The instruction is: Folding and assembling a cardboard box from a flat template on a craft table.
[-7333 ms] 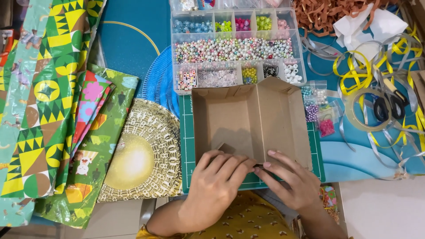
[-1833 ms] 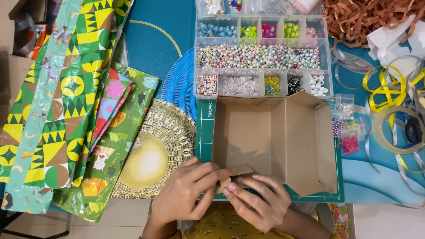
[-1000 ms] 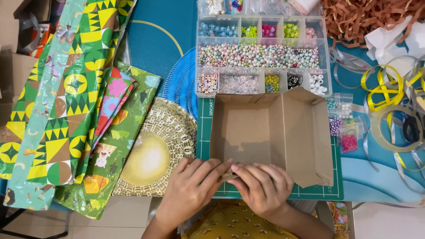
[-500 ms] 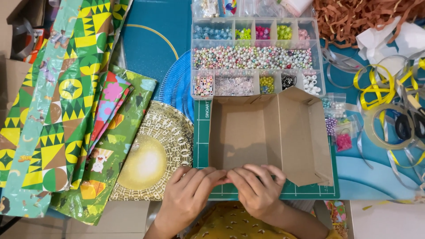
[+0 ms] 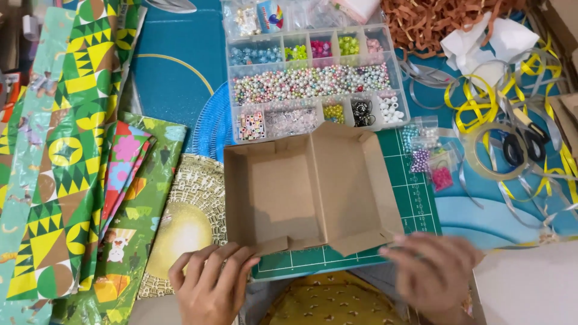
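Brown cardboard box [image 5: 304,192] at frame centre on green cutting mat [image 5: 415,198], half-folded, near flaps loose. Left hand [image 5: 208,286] fingers spread, touching near corner; right hand [image 5: 433,271] blurred, fingers loosely open, empty.

My way into the cardboard box [image 5: 283,192] at centre frame is open from above; the bead tray [image 5: 313,78] crowds its far edge, wrapping paper [image 5: 72,156] fills the left, ribbons [image 5: 506,102] clutter the upper right.
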